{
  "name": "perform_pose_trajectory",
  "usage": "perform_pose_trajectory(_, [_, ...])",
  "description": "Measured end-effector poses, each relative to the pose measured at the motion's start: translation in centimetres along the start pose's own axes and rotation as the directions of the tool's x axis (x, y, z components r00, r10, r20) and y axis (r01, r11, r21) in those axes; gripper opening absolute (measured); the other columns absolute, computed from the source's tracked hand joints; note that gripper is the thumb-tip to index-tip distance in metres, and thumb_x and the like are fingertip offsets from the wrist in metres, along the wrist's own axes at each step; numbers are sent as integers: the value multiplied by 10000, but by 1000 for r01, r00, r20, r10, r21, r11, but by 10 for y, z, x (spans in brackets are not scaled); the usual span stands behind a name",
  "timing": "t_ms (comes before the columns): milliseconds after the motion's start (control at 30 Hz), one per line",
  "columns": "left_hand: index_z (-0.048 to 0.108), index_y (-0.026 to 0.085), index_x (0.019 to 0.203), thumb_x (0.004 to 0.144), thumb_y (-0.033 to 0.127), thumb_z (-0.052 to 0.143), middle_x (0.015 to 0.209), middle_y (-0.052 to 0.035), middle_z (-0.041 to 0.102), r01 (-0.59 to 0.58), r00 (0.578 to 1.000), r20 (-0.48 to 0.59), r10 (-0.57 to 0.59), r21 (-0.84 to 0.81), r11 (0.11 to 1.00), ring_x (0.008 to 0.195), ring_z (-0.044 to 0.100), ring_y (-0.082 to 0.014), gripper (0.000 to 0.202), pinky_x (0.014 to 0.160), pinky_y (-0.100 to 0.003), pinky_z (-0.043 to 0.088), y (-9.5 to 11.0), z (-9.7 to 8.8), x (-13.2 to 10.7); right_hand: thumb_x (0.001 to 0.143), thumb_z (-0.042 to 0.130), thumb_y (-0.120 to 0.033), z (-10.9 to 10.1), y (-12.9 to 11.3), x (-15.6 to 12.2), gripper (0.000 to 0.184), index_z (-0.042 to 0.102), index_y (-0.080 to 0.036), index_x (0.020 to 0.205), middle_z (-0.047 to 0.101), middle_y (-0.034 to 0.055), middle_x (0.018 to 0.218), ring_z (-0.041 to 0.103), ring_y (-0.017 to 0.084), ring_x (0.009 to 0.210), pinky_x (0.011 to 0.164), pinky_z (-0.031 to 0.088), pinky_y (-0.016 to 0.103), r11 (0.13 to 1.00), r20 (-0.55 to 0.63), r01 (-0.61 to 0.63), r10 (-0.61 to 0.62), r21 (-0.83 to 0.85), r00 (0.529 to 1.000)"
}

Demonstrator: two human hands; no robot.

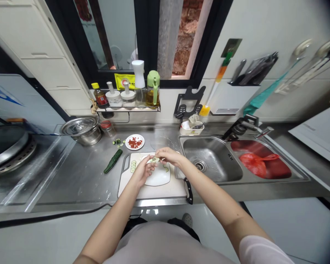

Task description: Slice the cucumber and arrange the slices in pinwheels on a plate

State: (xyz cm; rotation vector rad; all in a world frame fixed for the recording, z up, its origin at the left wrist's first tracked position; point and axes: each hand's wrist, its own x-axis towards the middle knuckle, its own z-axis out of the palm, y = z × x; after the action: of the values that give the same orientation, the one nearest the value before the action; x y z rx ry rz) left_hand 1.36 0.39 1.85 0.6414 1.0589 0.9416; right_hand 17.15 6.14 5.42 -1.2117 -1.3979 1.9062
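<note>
My left hand (143,171) and my right hand (167,156) meet over a white plate (161,176) that rests on a white cutting board (151,190). The fingers of both are pinched together around thin cucumber slices (154,160) held above the plate. More slices (132,166) lie stacked on the board's left side, and a few sit on the plate. A black-handled knife (189,190) lies along the board's right edge. A whole cucumber piece (113,161) lies on the counter left of the board.
A small plate of chopped red chili (135,142) and cucumber scraps (118,142) sit behind the board. A lidded steel pot (82,129) stands at the left, a condiment shelf (128,99) at the back. A double sink (211,159) holds a red bag (254,163).
</note>
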Motion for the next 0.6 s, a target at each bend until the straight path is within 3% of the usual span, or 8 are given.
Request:
perform_pose_trajectory(67, [604, 205, 1111, 751, 495, 658, 765, -11, 651, 83, 995, 56, -77, -112, 990, 565, 546, -78, 465, 480, -180, 326, 2, 0, 0, 622, 677, -287, -5, 2, 2, 138, 630, -162, 655, 504, -61, 486, 415, 53, 448, 392, 269, 152, 997, 35, 17, -14, -79, 999])
perform_pose_trajectory(200, [580, 237, 1165, 654, 315, 773, 773, 15, 625, 53, 998, 44, -47, -165, 985, 599, 549, -65, 551, 497, -160, 342, 5, -1, 1, 633, 676, -284, -11, 6, 6, 131, 642, -159, 652, 526, -58, 488, 441, 53, 445, 401, 299, 148, 987, 70, 0, 12, -159, 997])
perform_pose_trajectory(400, [553, 243, 1219, 591, 316, 811, 753, 30, 622, -29, 1000, 7, 29, -23, 999, 616, 552, -75, 683, 518, -171, 328, 0, -5, 10, 640, 726, -299, -16, 13, 9, 168, 646, -158, 686, 655, 0, 588, 592, 95, 512, 401, 375, 143, 986, 67, -90, 100, -139, 993])
perform_pose_trajectory(600, [587, 181, 1187, 594, 344, 803, 747, 29, 630, -245, 969, 29, 244, 156, 957, 665, 558, -80, 652, 655, -204, 398, -15, -9, 31, 679, 738, -319, -26, 20, 11, 188, 641, -160, 703, 681, 20, 587, 598, 101, 473, 389, 410, 152, 979, 32, -124, 131, -163, 991])
